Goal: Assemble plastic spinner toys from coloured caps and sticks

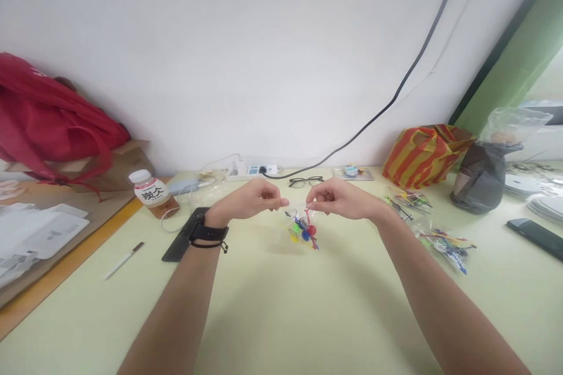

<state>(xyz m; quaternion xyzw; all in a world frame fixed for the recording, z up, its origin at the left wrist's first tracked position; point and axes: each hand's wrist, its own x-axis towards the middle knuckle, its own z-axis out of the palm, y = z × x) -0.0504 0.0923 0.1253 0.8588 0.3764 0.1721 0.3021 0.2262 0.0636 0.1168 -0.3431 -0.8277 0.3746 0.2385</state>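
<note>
One pen [125,261] and one bottle [152,194] near the surface's [264,316] left edge; the left hand [253,199] and right hand [338,199], grips pinched narrow, holding one clear packet [301,229] of red, blue, green, yellow pieces before the far edge; one phone [537,239].

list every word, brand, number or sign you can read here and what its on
"炭仌": large dark characters on the bottle's white label; the smaller print around them is too small to read.
Red bag: pale lettering near its top, too blurred and angled to read.
Power strip: a blue-and-white label, too small to read.
Clear packet of coloured pieces: no lettering I can make out.
</note>
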